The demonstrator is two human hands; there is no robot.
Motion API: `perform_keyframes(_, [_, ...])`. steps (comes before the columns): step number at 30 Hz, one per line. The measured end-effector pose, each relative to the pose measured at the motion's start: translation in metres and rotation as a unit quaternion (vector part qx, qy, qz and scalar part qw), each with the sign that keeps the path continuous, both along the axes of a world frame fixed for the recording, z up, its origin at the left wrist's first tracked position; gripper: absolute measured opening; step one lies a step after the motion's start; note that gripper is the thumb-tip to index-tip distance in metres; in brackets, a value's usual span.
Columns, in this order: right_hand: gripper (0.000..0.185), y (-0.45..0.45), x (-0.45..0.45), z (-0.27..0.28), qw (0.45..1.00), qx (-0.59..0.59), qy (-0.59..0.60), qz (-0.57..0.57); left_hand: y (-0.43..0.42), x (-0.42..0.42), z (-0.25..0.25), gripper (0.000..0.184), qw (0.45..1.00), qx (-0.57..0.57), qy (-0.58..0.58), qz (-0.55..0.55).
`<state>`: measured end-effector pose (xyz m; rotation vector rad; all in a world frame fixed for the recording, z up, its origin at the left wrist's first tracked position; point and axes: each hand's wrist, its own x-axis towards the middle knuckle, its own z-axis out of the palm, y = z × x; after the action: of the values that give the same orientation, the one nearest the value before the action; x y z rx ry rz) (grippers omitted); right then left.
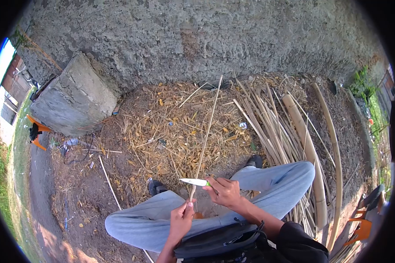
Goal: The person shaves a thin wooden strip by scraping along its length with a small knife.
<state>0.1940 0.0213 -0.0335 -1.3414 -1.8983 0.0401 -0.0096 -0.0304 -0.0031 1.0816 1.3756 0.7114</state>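
My left hand (181,219) is closed round the lower end of a long thin bamboo strip (210,127), which points up and away toward the wall. In my right hand (224,191) is a knife (194,181) with a green handle, mostly covered by my fingers. Its pale blade points left and lies across the strip, just above my left hand. Whether the edge touches the strip cannot be made out.
Split bamboo strips (267,122) lie on the right, beside a thick bamboo pole (305,144) and a curved pole (331,131). A concrete block (77,98) stands at the left, before the rough wall (162,39). Shavings and leaves cover the ground between my feet and the wall.
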Motion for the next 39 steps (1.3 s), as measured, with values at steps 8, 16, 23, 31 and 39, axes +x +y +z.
perform_keyframes(8, [0.028,0.005,0.008,-0.001,0.998,0.000,0.014,-0.057,-0.010,-0.002,-0.001,0.030,0.996,0.048,0.068,-0.043])
perform_keyframes(16, [0.024,0.023,0.016,0.003,0.995,0.025,0.032,-0.091,-0.020,-0.015,-0.004,0.028,0.995,0.060,0.059,-0.058])
perform_keyframes(23, [0.024,0.053,0.042,0.006,0.981,0.015,0.087,-0.173,-0.030,-0.034,0.009,0.034,0.970,0.023,0.202,-0.133])
perform_keyframes(31, [0.021,0.076,0.067,0.005,0.976,0.060,0.072,-0.195,-0.045,-0.058,0.006,0.036,0.965,0.090,0.213,-0.124])
perform_keyframes(39, [0.023,0.097,0.110,0.012,0.967,0.074,0.059,-0.235,-0.068,-0.093,0.030,0.031,0.974,0.039,0.174,-0.139])
